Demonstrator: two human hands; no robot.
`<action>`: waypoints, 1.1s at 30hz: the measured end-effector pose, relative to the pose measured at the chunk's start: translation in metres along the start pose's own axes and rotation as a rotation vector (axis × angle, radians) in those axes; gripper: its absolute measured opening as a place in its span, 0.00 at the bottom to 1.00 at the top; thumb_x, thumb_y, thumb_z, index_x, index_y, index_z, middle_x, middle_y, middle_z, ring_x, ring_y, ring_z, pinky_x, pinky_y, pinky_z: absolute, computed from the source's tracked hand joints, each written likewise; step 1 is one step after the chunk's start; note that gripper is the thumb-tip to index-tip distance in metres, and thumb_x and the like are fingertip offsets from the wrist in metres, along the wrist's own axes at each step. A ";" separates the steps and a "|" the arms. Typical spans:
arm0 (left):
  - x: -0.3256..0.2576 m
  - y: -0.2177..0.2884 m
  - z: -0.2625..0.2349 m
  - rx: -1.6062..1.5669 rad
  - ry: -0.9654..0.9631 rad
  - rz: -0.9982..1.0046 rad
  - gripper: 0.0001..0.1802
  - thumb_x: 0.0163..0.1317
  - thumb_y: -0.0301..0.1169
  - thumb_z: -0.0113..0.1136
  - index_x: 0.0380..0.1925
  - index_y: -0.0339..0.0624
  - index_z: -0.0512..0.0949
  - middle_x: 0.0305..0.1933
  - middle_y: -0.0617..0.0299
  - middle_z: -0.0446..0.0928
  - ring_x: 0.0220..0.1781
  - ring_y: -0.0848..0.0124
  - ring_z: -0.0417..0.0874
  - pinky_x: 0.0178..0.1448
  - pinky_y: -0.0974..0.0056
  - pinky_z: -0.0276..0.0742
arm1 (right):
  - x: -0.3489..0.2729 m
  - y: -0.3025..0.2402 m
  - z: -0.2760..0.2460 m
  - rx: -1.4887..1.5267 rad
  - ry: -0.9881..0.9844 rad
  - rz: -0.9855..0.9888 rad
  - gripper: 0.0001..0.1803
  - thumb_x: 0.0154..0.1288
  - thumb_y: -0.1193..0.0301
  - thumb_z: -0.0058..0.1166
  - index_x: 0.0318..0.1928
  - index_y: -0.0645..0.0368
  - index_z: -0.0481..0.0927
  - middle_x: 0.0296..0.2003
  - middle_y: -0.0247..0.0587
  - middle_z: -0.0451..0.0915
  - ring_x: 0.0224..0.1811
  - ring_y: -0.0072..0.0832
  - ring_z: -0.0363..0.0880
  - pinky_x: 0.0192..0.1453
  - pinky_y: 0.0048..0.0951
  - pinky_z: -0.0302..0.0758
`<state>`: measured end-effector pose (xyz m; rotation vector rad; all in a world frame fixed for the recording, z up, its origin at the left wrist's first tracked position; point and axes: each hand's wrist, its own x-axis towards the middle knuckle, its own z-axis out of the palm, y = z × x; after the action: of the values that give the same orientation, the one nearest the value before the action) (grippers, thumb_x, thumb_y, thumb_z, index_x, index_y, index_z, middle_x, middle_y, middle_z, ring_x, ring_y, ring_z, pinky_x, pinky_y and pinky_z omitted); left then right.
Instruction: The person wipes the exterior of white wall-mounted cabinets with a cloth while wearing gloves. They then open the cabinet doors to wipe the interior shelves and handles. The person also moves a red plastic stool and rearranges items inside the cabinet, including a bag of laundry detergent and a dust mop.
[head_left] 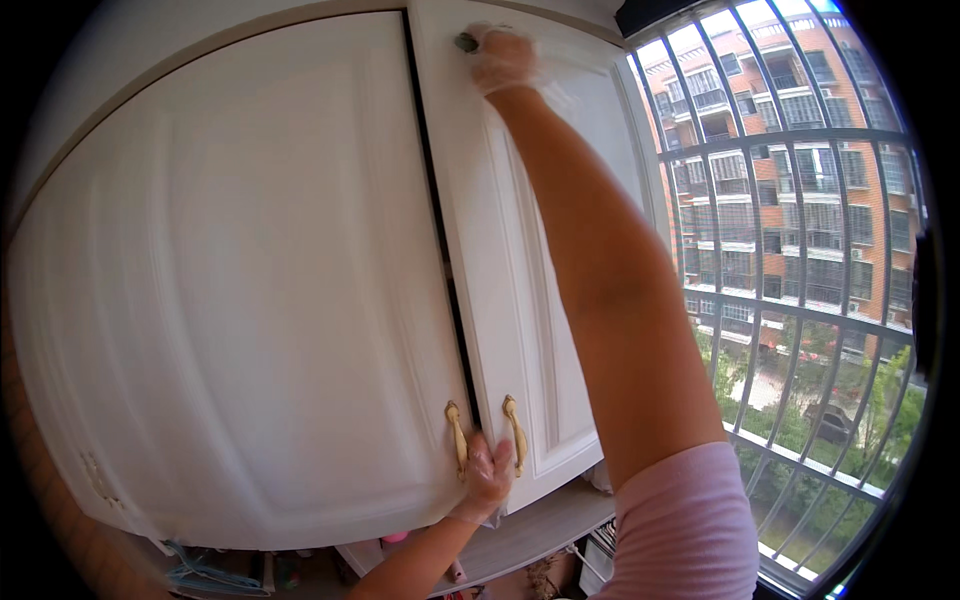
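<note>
In a thin clear plastic glove, my right hand [505,58] is raised to the top of the right cabinet door [500,260]. Its fingers are closed on a small dark green pad [466,42], of which only one end shows, against the door's upper left corner. My left hand [488,472], also gloved in clear plastic, is low at that door's inner edge, between two brass-and-cream handles [457,440]. The fingers there appear closed on the edge; part of the grip is hidden. A dark gap separates this door from the wide left cabinet door [270,280].
A barred window [760,290] is at my right, with a brick building [850,170] and trees outside. Beneath the cabinet runs a grey shelf [530,530], with a wire rack [600,550] and a blue item [205,570] hanging at the lower left.
</note>
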<state>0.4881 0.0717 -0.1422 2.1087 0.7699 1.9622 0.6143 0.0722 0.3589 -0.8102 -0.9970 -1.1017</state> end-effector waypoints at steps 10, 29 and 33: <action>-0.001 0.015 -0.001 -0.094 -0.005 -0.033 0.17 0.64 0.41 0.51 0.35 0.36 0.66 0.24 0.57 0.69 0.25 0.65 0.71 0.30 0.60 0.68 | 0.006 0.049 0.000 -0.278 -0.124 -0.100 0.12 0.54 0.69 0.48 0.39 0.48 0.81 0.37 0.41 0.81 0.43 0.39 0.78 0.46 0.37 0.74; -0.006 0.001 0.004 -0.179 0.015 -0.014 0.20 0.65 0.43 0.49 0.42 0.34 0.65 0.32 0.57 0.71 0.31 0.67 0.71 0.37 0.61 0.69 | 0.016 0.093 0.001 -0.095 -0.238 -0.038 0.17 0.61 0.63 0.41 0.48 0.49 0.76 0.47 0.41 0.77 0.50 0.41 0.74 0.56 0.39 0.68; -0.007 0.003 0.003 -0.229 -0.042 -0.078 0.19 0.66 0.41 0.49 0.44 0.35 0.64 0.34 0.58 0.70 0.34 0.69 0.70 0.39 0.63 0.68 | 0.003 0.073 0.022 0.067 -0.126 -0.204 0.18 0.63 0.63 0.39 0.50 0.47 0.77 0.48 0.42 0.77 0.51 0.42 0.74 0.56 0.40 0.67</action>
<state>0.4912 0.0668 -0.1474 1.9502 0.5790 1.8617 0.6802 0.1105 0.3664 -0.7427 -1.2370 -1.1953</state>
